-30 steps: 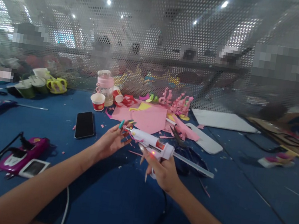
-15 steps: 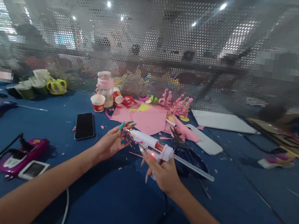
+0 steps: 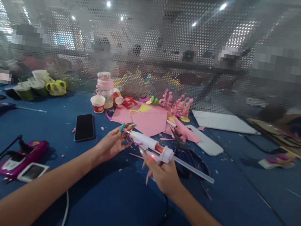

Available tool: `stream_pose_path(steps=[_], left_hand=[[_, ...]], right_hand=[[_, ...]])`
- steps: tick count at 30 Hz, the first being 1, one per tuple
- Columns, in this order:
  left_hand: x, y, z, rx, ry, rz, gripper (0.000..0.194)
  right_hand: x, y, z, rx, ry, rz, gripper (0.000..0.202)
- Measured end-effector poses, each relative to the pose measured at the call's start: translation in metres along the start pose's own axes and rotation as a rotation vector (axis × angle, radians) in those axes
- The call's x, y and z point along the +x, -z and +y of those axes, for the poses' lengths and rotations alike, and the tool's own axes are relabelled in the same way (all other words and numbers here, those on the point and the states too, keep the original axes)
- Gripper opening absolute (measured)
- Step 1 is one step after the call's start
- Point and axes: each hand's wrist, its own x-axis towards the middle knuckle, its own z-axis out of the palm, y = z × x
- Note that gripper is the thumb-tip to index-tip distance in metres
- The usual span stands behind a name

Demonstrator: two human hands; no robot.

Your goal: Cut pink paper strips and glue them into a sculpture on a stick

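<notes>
A white glue gun (image 3: 146, 142) is gripped in my right hand (image 3: 165, 175), its small red light glowing. From its back end sticks a long clear glue stick (image 3: 195, 169). Its nozzle points left, up against the fingertips of my left hand (image 3: 112, 141). Thumb and fingers there are pinched together at the tip of the gun; whatever lies between them is too small to make out. Beyond the gun lie pink paper sheets (image 3: 149, 120) with scraps on top. Dark-bladed scissors (image 3: 179, 138) rest just behind the gun.
To the left lie a black phone (image 3: 85, 128) and a purple power strip (image 3: 23, 158) with cables. A paper cup (image 3: 98, 104) and a bottle (image 3: 105, 85) stand at the back. White board (image 3: 224, 122) lies at the back right, before a perforated metal screen (image 3: 162, 35).
Both hands and the glue gun hold nearly the same pose. The whole view has shifted very slightly.
</notes>
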Motion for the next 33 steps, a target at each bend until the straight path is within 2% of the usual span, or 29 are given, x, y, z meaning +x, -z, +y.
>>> stream_pose_path(steps=[33], left_hand=[[0.0006,0.0003,-0.0004,-0.035,0.021,0.014,0.016]], right_hand=[[-0.0008,-0.0001,-0.0031,-0.020,-0.004,0.012,0.021]])
